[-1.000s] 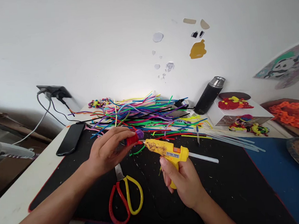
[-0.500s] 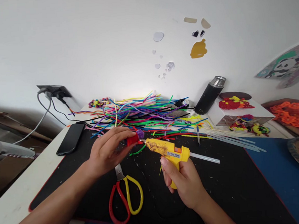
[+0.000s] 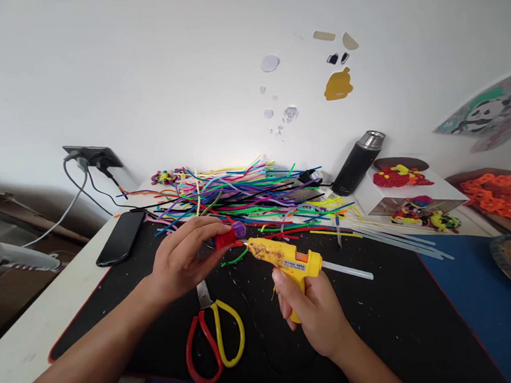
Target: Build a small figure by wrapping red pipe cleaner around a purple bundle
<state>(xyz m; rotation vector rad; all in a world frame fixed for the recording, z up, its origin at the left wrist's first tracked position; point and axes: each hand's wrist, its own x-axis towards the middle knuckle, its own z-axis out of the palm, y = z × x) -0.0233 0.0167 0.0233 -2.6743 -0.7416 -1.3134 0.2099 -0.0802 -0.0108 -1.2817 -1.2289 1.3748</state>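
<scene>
My left hand [image 3: 187, 259] pinches a small red and purple fuzzy piece [image 3: 226, 238], which looks made of pipe cleaners; part of it is hidden by my fingers. In my right hand [image 3: 315, 310] is a yellow hot glue gun [image 3: 282, 257] with brown smudges near its front. Its nozzle points left and meets, or nearly meets, the piece's right side. From the gun's back a clear glue stick [image 3: 348, 270] sticks out. Below my left hand lies a pair of scissors [image 3: 216, 336] with one red and one yellow handle.
Many loose coloured pipe cleaners [image 3: 238, 193] lie along the wall. A black phone [image 3: 121, 237] is at left, a black thermos [image 3: 358, 163] at the back right beside a white box [image 3: 419, 193]. More glue sticks [image 3: 405, 240] and a pen [image 3: 339, 232] rest on the black mat [image 3: 381, 323].
The glue gun has shifted very slightly left, towards the red and purple piece. My left hand and the piece are almost where they were.
</scene>
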